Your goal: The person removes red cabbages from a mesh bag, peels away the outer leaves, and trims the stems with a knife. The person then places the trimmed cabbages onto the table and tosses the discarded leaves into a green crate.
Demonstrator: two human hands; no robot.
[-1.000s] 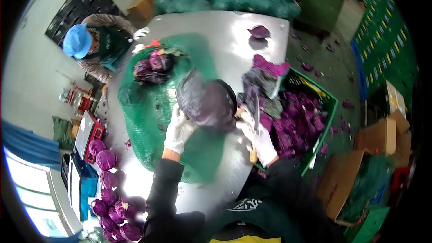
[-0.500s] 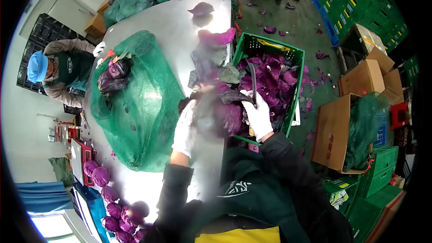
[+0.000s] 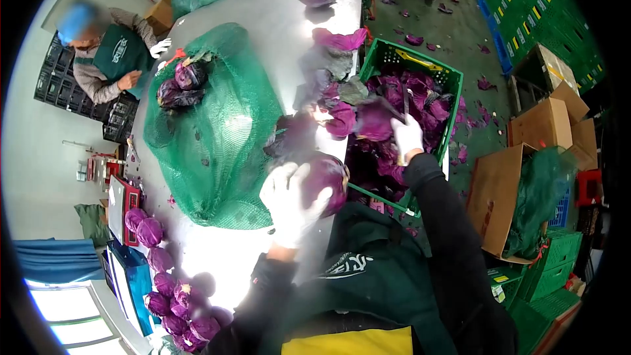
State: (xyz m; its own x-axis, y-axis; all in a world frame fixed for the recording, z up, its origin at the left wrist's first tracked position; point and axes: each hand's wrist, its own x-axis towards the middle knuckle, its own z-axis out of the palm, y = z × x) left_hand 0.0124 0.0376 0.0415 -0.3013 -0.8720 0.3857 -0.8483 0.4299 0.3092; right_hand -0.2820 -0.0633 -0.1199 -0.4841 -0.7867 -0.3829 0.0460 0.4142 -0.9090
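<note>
My left hand (image 3: 294,198), in a white glove, grips a red cabbage (image 3: 334,183) at the near side of the metal table, its fingers spread around the head. My right hand (image 3: 409,137), also gloved, is closed round a knife (image 3: 405,100) whose blade points away from me over the green crate (image 3: 453,82). Inside the crate are many loose purple leaves (image 3: 430,113). A blurred purple leaf (image 3: 374,120) is at the crate's left rim, beside my right hand. More trimmed leaves (image 3: 338,64) lie on the table left of the crate.
A green net bag (image 3: 223,138) with cabbages in it covers the table's left part. Several trimmed cabbages (image 3: 176,306) sit at the near left. Across the table stands a co-worker (image 3: 108,52). Cardboard boxes (image 3: 496,200) and stacked green crates (image 3: 545,13) are at the right.
My left hand has come round onto the cabbage, which now shows clearly nearer me. The right hand with the knife has moved away from it, over the crate. The camera view has shifted slightly.
</note>
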